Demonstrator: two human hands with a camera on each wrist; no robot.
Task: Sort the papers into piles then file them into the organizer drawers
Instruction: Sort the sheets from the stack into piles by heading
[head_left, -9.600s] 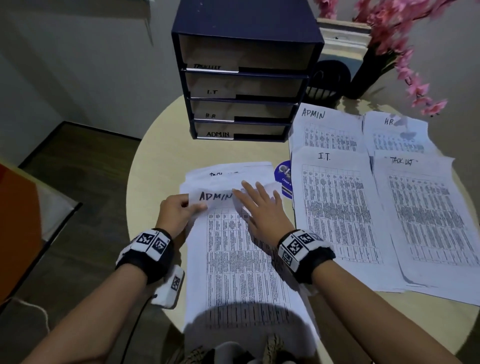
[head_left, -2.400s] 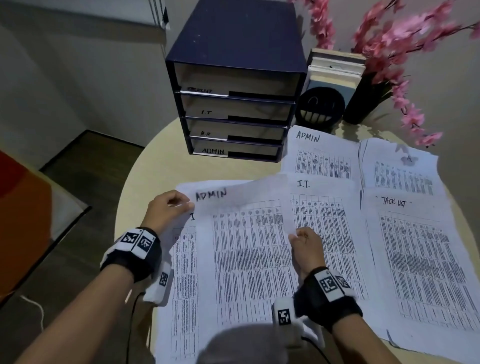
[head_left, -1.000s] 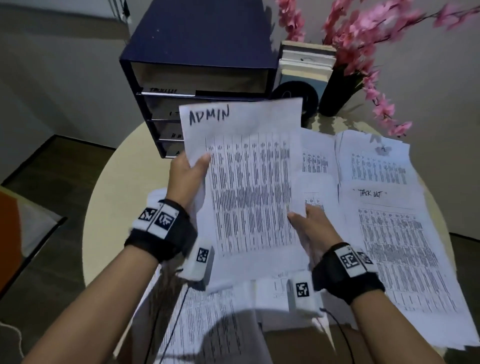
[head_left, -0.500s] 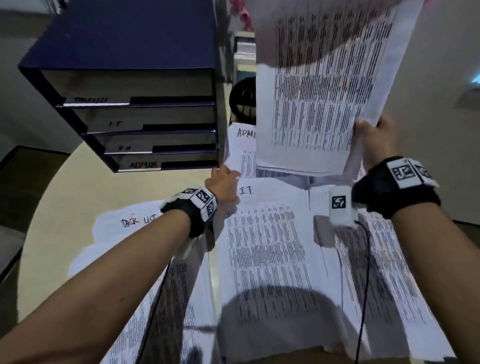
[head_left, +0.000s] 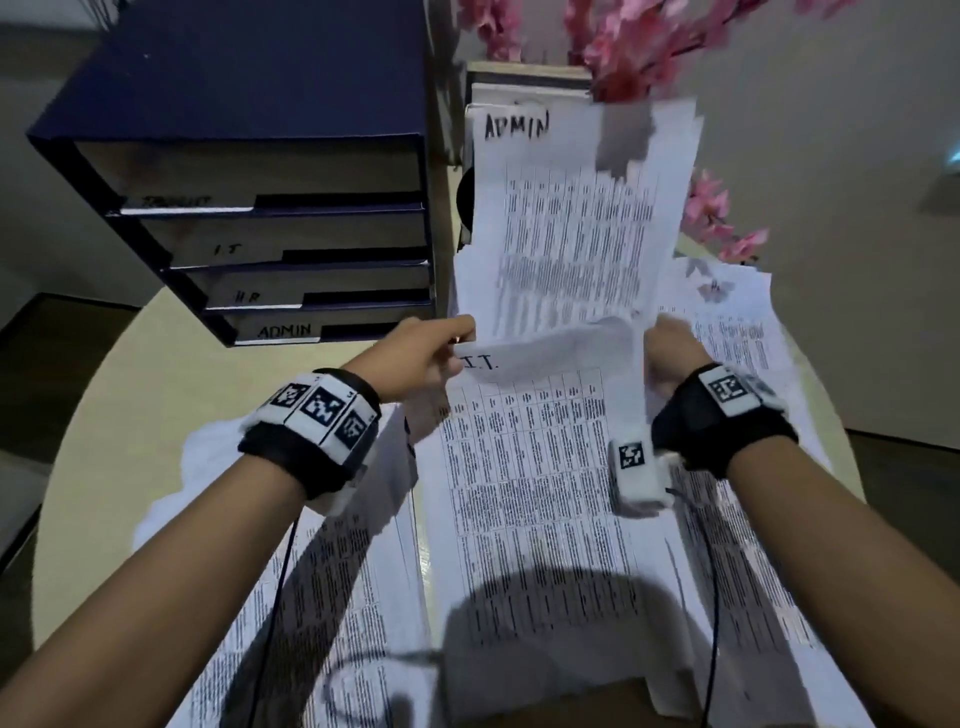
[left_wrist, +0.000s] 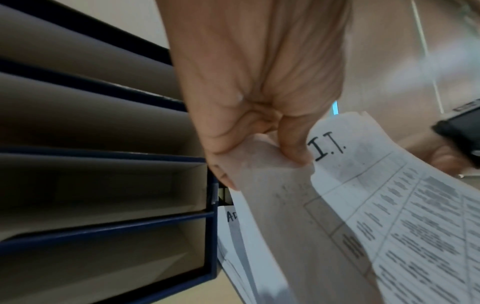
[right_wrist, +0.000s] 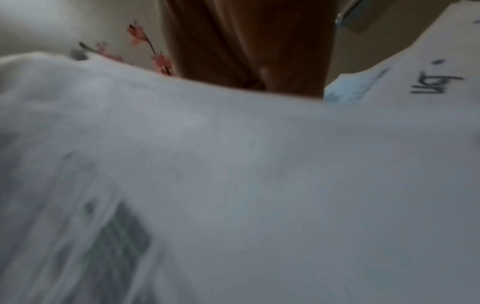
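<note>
The dark blue organizer (head_left: 249, 156) stands at the back left, its four drawers labelled task list, I.T, HR and ADMIN from the top down. Its open drawers (left_wrist: 103, 185) fill the left of the left wrist view. My right hand (head_left: 670, 348) grips the lower right corner of a printed sheet headed ADMIN (head_left: 571, 223), which stands lifted just right of the organizer. In the right wrist view blurred paper (right_wrist: 233, 174) hides the fingers. My left hand (head_left: 441, 348) pinches the top left corner of the sheet headed I.T. (head_left: 524, 467), thumb on top (left_wrist: 296, 156), curling that edge up.
The round beige table (head_left: 156, 374) carries more printed sheets at the left (head_left: 208, 467) and right (head_left: 737, 332). Behind the ADMIN sheet are stacked books (head_left: 519, 83), a black holder (head_left: 464, 202) and pink blossom branches (head_left: 623, 47). Dark floor lies to the left.
My right hand has brought the ADMIN sheet down from high overhead to beside the organizer. My left hand has taken hold of the I.T. sheet's top corner.
</note>
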